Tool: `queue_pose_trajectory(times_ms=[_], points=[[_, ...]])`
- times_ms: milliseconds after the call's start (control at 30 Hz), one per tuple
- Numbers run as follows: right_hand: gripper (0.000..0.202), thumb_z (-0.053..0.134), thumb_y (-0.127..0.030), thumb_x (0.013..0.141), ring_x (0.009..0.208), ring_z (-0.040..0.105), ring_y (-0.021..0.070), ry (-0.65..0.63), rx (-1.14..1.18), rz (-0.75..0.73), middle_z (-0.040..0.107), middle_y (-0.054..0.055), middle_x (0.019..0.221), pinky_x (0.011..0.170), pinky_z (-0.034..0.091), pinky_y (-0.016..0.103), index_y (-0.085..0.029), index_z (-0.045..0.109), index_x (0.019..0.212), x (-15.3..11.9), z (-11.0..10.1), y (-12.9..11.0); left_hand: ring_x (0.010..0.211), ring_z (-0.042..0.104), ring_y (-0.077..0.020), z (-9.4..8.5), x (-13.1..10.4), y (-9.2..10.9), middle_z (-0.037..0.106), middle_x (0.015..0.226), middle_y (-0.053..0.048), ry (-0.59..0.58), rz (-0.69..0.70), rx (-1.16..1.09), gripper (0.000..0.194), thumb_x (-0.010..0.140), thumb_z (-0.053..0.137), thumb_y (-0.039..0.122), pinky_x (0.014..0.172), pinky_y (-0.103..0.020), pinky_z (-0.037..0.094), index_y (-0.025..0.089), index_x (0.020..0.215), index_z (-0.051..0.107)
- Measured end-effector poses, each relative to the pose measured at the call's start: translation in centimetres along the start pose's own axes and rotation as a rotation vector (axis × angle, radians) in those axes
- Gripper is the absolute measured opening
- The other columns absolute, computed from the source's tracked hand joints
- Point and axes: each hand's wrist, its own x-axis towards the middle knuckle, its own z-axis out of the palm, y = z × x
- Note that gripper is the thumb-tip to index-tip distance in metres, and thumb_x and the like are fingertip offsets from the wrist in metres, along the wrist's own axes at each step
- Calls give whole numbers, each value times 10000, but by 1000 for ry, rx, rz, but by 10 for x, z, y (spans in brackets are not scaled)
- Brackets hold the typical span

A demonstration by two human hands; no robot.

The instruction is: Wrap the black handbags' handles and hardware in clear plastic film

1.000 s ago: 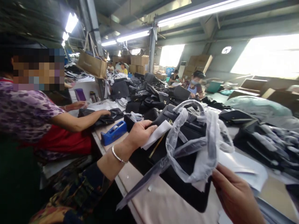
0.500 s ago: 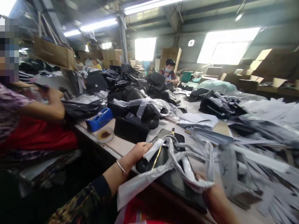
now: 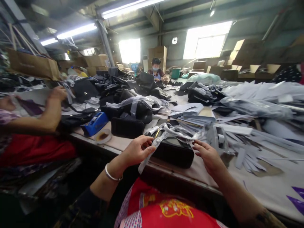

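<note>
Right hand (image 3: 209, 157) spread, left hand (image 3: 136, 150) unclear whether pinching, I'm flanking the soft-looking, boxy black bag (image 3: 174, 154), judging sides safer than slippery plastic-wrapped handles (image 3: 162, 135).

Bright blue on the tape dispenser (image 3: 95, 123), yellow print across the red apron (image 3: 171, 210), solid black on the bag (image 3: 174, 154), silver on the bracelet (image 3: 113, 173)!
</note>
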Motion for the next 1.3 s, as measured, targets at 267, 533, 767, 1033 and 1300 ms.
queue_pose_trajectory(times_ms=[267,533,767,1033,1300], points=[[324,536,-207,825,1188,585,374,49,-994,-690,637,158,1272,968,487,546,-203,745,1072,39,-7,4,775,666,-184,47,-3,8,709,970,-92,-187,-105,-343,650,840,710,425,679,-281,522,120,1392,556],[227,518,-341,945,807,688,276,36,-857,-883,721,94,847,754,515,393,-211,704,958,63,14,-119,680,628,-161,42,25,24,708,790,-71,-260,41,-437,428,883,681,453,614,-261,472,119,1148,724],[181,610,-91,868,511,609,129,-474,2,-130,692,19,712,483,502,243,-143,627,1041,46,112,-225,1006,682,-233,55,84,45,722,1075,-137,-70,30,-1012,503,785,799,491,883,-324,519,122,1112,694],[338,530,-461,993,927,720,212,-605,327,-252,732,77,1067,847,587,404,-196,627,1177,57,128,-183,564,623,-98,18,70,47,660,756,-33,-67,-283,-1338,286,813,798,334,540,-216,521,114,923,654],[496,560,-503,963,1184,574,290,-941,-740,-928,659,140,1255,1088,368,500,-211,608,1362,26,95,-103,495,560,-66,-44,71,7,647,706,-27,403,-342,-1021,195,828,777,257,445,-168,471,100,877,672]])
